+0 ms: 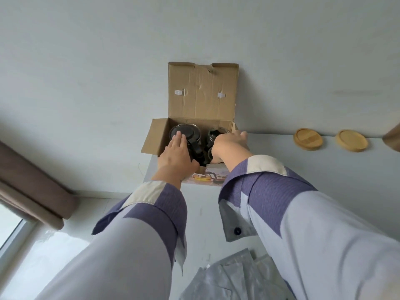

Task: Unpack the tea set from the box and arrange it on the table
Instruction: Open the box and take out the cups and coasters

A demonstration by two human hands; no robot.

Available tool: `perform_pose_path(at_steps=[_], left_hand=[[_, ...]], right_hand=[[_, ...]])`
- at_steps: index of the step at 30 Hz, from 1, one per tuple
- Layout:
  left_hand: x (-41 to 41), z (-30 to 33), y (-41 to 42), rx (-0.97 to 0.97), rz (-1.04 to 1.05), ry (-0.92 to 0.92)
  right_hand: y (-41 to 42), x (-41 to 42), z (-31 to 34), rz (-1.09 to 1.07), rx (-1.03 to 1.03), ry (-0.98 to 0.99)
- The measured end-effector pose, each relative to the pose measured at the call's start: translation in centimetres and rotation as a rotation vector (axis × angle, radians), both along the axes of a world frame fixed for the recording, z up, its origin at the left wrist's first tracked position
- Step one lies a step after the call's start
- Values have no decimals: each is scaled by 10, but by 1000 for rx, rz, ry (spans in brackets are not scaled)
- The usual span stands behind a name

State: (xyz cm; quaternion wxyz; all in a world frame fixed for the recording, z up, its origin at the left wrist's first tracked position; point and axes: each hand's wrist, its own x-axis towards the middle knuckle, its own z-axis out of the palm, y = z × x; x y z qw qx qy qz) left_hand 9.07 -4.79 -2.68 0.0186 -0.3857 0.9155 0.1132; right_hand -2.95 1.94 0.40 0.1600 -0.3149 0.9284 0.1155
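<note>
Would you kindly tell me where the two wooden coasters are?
In the head view, both wooden coasters lie on the white table, right of the cardboard box.

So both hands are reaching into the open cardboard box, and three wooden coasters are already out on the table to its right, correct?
Not quite: the head view shows two wooden coasters, not three. The rest holds: the left hand and right hand reach into the open cardboard box.

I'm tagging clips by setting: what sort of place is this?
Probably a room in a home: a white table against a plain wall, a brown curtain by a window, and a box being unpacked.
</note>
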Motion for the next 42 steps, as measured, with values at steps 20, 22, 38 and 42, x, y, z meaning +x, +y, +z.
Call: perform_pose_path(at_steps=[20,22,38,42], left_hand=[[-1,16,7,-5,4,-93],[-9,25,16,-24,-7,-45],[-139,-25,215,169,-362,-16],[-152,-53,238,276,-315,-101]], right_hand=[[80,-29,19,-467,-1174,-436],[97,-34,17,-492,-1242,-427],[277,-123,-51,-733,-1171,-244],[300,-138,-82,-723,-1156,-261]])
